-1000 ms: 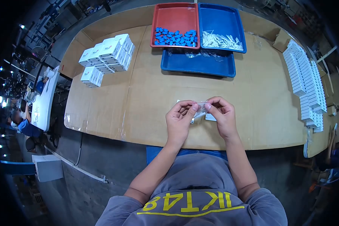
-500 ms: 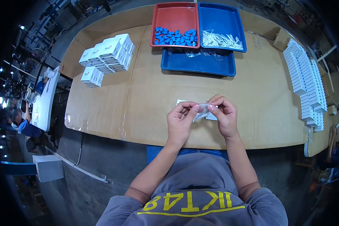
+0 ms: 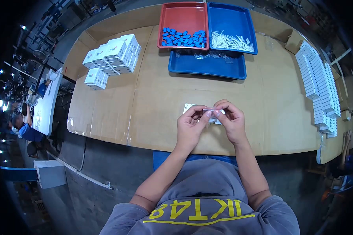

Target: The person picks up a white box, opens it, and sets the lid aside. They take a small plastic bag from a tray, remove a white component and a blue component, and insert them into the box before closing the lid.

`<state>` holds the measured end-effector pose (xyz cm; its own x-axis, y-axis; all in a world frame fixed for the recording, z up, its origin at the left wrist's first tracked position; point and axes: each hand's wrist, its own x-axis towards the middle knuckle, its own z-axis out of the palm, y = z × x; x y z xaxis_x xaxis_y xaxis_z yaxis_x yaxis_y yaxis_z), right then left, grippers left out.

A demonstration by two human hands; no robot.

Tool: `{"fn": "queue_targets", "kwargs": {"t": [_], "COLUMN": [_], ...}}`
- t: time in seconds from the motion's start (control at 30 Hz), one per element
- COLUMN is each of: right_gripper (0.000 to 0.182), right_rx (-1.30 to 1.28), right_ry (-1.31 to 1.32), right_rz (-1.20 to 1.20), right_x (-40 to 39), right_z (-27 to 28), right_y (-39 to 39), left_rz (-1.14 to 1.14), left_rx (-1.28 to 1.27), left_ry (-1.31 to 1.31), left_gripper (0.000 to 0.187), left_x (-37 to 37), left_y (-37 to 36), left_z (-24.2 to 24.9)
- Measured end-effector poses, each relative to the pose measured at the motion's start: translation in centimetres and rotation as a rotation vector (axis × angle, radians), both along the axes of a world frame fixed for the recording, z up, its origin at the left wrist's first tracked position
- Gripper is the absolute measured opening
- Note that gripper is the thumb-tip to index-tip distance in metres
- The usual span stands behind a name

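A small clear plastic bag (image 3: 212,110) with a reddish line along its top edge is pinched between my two hands over the front middle of the table. My left hand (image 3: 191,127) grips its left side between thumb and fingers. On the right side, my right hand (image 3: 232,122) holds it in the same way, with the thumbs close together. What the bag contains is too small to tell. Beneath the hands lies a white item (image 3: 188,106), mostly covered by them.
A red tray (image 3: 184,15) of blue parts and a blue tray (image 3: 231,17) of white pieces rest above another blue tray (image 3: 206,67). White boxes (image 3: 115,53) are stacked at left, white stacks (image 3: 321,84) at right. A person (image 3: 29,132) is at far left.
Both hands have shifted slightly and the thumbs are closer together. The bag's top edge now shows flatter and more level between them.
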<state>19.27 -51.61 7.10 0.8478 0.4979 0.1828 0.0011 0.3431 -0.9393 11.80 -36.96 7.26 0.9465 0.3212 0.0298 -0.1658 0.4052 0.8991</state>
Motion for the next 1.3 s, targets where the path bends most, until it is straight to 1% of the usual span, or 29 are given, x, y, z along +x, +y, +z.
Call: {"fn": "queue_targets", "kwargs": {"t": [0.33,0.43,0.53,0.63,0.7,0.8,0.9,0.93,1.0,1.03,1.1,1.13,1.2,1.23,1.3], "right_gripper": [0.009,0.008,0.007,0.006,0.005,0.005,0.005,0.006,0.007,0.007,0.007,0.008,0.009,0.010,0.012], "right_rx": [0.001,-0.027,-0.037,-0.037,-0.047,-0.076,-0.094,-0.103,-0.123,-0.116,-0.101,-0.130,-0.187,-0.167,-0.130], "right_ry": [-0.035,-0.035,-0.063,-0.095,-0.115,-0.042,0.003,-0.020,-0.065,-0.044,-0.009,-0.032,-0.080,-0.097,-0.131], "right_rz": [0.006,0.013,0.023,0.013,-0.012,-0.059,-0.047,-0.044,-0.038,-0.039,-0.041,-0.024,0.014,0.017,0.018], "right_x": [-0.2,-0.3,-0.3,-0.2,0.0,0.0,0.4,0.4,0.5,0.5,0.7,0.8,1.0,1.0,0.9], "right_z": [0.7,1.0,0.9,0.6,0.8,1.1,1.4,1.2,0.7,0.8,1.0,1.1,1.2,1.1,1.0], "right_y": [-0.1,-0.2,-0.3,-0.4,-0.3,-0.2,-0.4,-0.5,-0.8,-0.8,-0.7,-0.8,-1.2,-1.1,-1.2], "left_rz": [-0.039,-0.033,-0.029,-0.017,-0.021,-0.018,-0.029,-0.036,-0.039,-0.042,-0.048,-0.050,-0.120,-0.155,-0.315], "left_rx": [-0.029,-0.006,0.080,0.095,0.078,0.057,0.046,0.043,0.017,0.004,0.026,0.037,-0.153,-0.249,-0.264], "left_ry": [-0.037,-0.036,-0.061,-0.079,-0.041,-0.023,-0.001,0.010,0.033,0.046,0.063,0.072,0.196,0.260,0.390], "left_gripper": [0.017,0.016,0.016,0.016,0.015,0.015,0.015,0.015,0.016,0.017,0.023,0.026,0.031,0.034,0.038], "left_x": [-0.3,-0.3,-0.3,-0.2,-0.1,0.1,0.2,0.3,0.3,0.2,0.5,0.6,0.9,0.8,0.6], "left_y": [-0.1,-0.1,-0.1,-0.3,-0.1,0.3,0.9,1.1,1.0,0.9,1.1,1.3,1.9,2.2,3.2], "left_z": [0.6,0.6,0.4,0.1,0.1,0.4,0.2,0.1,0.3,0.3,0.4,0.4,1.1,1.2,-0.6]}}
